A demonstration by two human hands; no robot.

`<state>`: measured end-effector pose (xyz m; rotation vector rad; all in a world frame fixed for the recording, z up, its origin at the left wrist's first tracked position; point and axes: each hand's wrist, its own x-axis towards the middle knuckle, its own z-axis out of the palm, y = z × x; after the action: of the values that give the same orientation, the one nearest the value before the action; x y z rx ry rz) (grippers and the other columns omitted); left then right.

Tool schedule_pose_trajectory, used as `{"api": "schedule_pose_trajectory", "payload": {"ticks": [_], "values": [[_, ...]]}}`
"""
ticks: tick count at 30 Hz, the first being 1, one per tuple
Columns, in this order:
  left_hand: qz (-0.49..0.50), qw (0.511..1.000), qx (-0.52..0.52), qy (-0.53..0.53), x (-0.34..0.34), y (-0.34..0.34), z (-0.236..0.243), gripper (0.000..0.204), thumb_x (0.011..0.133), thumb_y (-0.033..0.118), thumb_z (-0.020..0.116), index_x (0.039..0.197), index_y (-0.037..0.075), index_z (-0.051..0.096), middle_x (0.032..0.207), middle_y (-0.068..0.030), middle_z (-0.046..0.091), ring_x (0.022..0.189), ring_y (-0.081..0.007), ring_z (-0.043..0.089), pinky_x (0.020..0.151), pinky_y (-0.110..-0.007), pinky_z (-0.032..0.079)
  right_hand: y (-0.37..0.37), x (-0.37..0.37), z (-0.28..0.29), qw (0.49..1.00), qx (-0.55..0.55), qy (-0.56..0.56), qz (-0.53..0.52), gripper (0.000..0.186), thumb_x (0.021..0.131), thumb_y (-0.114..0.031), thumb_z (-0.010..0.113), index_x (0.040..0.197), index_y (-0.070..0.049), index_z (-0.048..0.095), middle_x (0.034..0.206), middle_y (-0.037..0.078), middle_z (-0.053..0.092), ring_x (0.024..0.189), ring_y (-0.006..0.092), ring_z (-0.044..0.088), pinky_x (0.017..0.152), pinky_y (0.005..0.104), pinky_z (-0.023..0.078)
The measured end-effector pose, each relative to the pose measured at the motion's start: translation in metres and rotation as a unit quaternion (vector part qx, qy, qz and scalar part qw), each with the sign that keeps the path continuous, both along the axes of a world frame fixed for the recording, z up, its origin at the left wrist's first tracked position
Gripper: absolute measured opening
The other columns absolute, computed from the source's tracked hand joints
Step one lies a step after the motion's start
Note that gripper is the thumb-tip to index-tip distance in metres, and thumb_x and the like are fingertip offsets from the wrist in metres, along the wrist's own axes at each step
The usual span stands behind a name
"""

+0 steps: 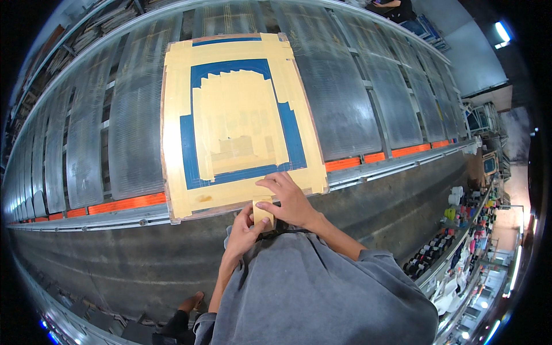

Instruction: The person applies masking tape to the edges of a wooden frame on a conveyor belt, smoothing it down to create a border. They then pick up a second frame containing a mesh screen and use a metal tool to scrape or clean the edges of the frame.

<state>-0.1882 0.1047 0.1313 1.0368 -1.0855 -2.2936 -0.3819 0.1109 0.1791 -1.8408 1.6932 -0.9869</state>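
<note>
Left hand [245, 234] and right hand [292, 204]: fingers pinching yellow tape strip [262, 214] at near edge of taped screen frame [175, 86]. Strip could crease or stick askew if hands pull unevenly.

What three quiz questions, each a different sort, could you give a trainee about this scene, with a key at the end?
1. Multiple choice: what are the left hand and the right hand both touching?
A. a wooden mallet
B. a narrow pale-yellow strip
C. a folded red cloth

2. True or false: the large rectangular panel faced in blue and pale yellow lies to the right of all the glossy grey slabs.

3. Short answer: what colour is the long narrow band along the slabs' edge nearest the person?

Key: 1. B. 2. False; slabs show on both sides of the panel. 3. Orange.
</note>
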Motion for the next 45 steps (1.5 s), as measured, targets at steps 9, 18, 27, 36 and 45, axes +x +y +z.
{"api": "schedule_pose_trajectory", "payload": {"ticks": [9,18,27,36,45], "values": [[0.070,0.997,0.017,-0.041,-0.011,0.021,-0.002,0.045,0.102,0.011,0.065,0.141,-0.002,0.047,0.113,-0.0088,0.073,0.100,-0.0100,0.068,0.088,-0.027,0.053,0.010,-0.028,-0.030,0.947,0.211,-0.231,0.070,0.024,0.088,-0.018,0.076,0.102,0.000,0.073,0.101,0.012,0.071,0.092,0.0252,0.067,0.079,0.0384,0.053],[0.220,0.951,0.006,-0.215,-0.112,0.054,0.003,0.027,0.099,0.017,0.071,0.114,-0.004,0.064,0.089,-0.0064,0.074,0.078,-0.0080,0.067,0.071,-0.023,0.052,-0.013,-0.106,-0.076,0.952,0.180,-0.214,0.125,0.014,0.089,-0.013,0.072,0.091,0.000,0.066,0.090,0.013,0.068,0.086,0.0268,0.067,0.078,0.0372,0.052],[0.231,0.903,0.000,-0.362,-0.168,0.071,0.006,0.028,0.094,0.023,0.075,0.088,-0.003,0.069,0.068,-0.0034,0.066,0.057,-0.0081,0.059,0.052,-0.025,0.046,-0.191,-0.251,-0.140,0.982,0.111,-0.148,0.048,0.015,0.090,-0.015,0.073,0.092,-0.001,0.069,0.090,0.012,0.073,0.089,0.0206,0.069,0.082,0.0351,0.054],[0.211,0.852,-0.074,-0.474,-0.190,0.104,-0.065,0.041,0.096,0.036,0.071,0.091,-0.006,0.073,0.073,-0.0124,0.072,0.063,-0.0168,0.067,0.060,-0.033,0.051,-0.280,-0.264,-0.211,0.994,0.043,-0.084,0.063,0.020,0.088,-0.020,0.074,0.093,-0.001,0.070,0.092,0.014,0.073,0.093,0.0302,0.069,0.085,0.0420,0.055],[0.233,0.809,-0.033,-0.538,-0.206,0.096,-0.094,0.051,0.095,0.045,0.072,0.089,-0.005,0.075,0.068,-0.0098,0.073,0.062,-0.0159,0.071,0.060,-0.031,0.053,-0.298,-0.272,-0.240,0.991,0.042,-0.106,0.068,0.016,0.088,-0.016,0.072,0.092,-0.001,0.068,0.091,0.013,0.069,0.088,0.0279,0.067,0.084,0.0404,0.054]]}}
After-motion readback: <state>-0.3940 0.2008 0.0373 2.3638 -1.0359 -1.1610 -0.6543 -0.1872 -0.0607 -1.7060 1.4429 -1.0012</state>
